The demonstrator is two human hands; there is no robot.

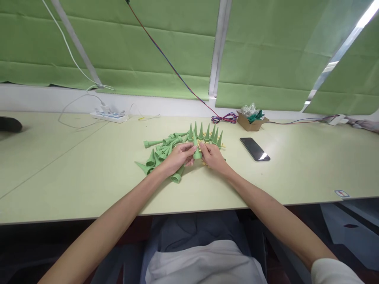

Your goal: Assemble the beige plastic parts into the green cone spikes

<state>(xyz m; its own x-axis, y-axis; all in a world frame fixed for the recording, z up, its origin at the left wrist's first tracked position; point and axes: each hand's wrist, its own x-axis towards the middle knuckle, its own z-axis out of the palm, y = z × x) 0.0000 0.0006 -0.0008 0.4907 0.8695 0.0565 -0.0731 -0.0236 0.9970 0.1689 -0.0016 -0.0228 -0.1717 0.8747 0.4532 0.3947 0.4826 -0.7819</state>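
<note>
Both of my hands meet over the table around one green plastic spike [197, 154], a tapered cone with a wider collar at its base. My left hand [182, 154] grips it from the left, its thumb against the cone. From the right, my right hand [211, 154] pinches at the same spike; whether a small part is between those fingers is hidden. Loose green spikes [161, 152] lie in a heap beside my left hand. Behind the hands, several more spikes [207, 134] stand upright in rows, with small yellow pieces [223, 146] at their right.
A black phone [255, 149] lies to the right. Farther back stand a small cardboard box [251, 124] with plastic wrap and a coiled red-blue cable [225, 118]. A white power strip [110, 116] with cords sits at the back left. The table's front edge runs below my forearms.
</note>
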